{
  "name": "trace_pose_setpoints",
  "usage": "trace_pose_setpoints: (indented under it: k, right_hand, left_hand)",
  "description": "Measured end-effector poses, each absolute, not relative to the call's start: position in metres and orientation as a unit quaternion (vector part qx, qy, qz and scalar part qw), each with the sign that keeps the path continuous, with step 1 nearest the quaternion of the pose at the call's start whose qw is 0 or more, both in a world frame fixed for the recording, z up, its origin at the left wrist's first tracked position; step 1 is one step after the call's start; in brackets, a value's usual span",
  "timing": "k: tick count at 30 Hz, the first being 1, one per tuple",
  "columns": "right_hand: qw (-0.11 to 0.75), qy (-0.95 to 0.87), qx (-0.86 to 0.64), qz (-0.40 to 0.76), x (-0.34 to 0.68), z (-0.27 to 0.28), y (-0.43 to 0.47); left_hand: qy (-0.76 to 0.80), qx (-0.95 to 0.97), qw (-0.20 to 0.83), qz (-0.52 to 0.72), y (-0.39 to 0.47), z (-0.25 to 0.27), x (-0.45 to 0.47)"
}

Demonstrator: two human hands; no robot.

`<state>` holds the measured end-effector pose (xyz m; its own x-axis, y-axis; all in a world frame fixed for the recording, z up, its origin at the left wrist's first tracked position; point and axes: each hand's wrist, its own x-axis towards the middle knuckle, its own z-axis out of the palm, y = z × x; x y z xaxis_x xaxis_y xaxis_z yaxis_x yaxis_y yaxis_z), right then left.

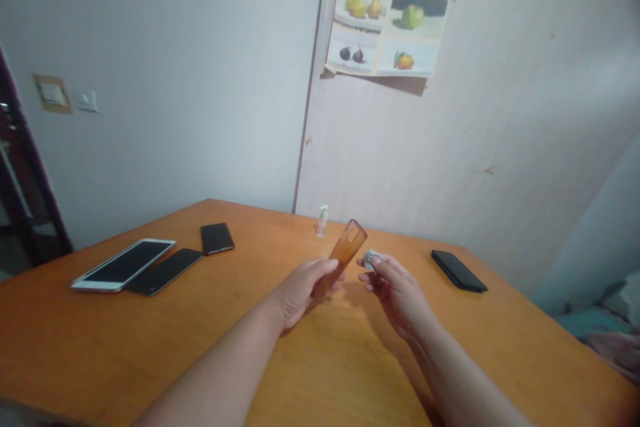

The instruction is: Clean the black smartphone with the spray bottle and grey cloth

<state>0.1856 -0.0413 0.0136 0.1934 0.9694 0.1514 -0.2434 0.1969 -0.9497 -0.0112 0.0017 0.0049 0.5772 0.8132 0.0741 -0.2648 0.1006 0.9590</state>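
Note:
A clear, brownish phone case [350,243] is tilted up above the table, its camera cutout at the top end. My left hand [310,283] grips its lower part, thumb across the near side. Just to the right, my right hand [395,283] pinches a small, pale, crumpled wad [370,259], perhaps tissue or cloth, between thumb and fingers. The wad is close to the case; a small gap seems to lie between them. Behind the case stands a small clear spray bottle [322,221] with a pale green top.
On the wooden table [320,367], a white-framed tablet [125,265], a dark phone [166,271] and a smaller dark phone [217,238] lie at left. A black wallet-like object [459,271] lies at right. The wall [225,80] rises behind the table's far edge.

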Motion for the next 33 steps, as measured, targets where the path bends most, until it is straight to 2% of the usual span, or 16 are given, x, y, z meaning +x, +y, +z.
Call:
trace_pose_setpoints:
  k: [3,6,18,23,26,30,33]
  right_hand:
    - [0.654,-0.421,-0.421,0.467,0.187,0.011,-0.040]
    - [0.658,-0.418,-0.416,0.467,0.189,0.009,-0.038]
    - [0.661,-0.411,-0.419,0.468,0.191,0.008,-0.039]
    - [0.649,-0.393,-0.475,0.446,0.193,0.006,-0.036]
    - [0.630,-0.388,-0.522,0.426,0.194,0.003,-0.034]
    - [0.597,-0.408,-0.558,0.406,0.198,-0.004,-0.030]
    - [0.591,-0.416,-0.560,0.405,0.200,-0.008,-0.027]
  left_hand:
    - [0.201,0.457,0.786,0.364,0.001,0.011,-0.016]
    - [0.162,0.433,0.817,0.345,0.000,0.016,-0.020]
    - [0.148,0.409,0.842,0.319,0.006,0.016,-0.024]
    - [0.170,0.409,0.850,0.284,0.012,0.006,-0.021]
    - [0.254,0.434,0.819,0.277,0.016,-0.002,-0.017]
    - [0.365,0.540,0.697,0.299,0.018,-0.012,-0.014]
    - [0.392,0.577,0.648,0.305,0.020,-0.016,-0.014]
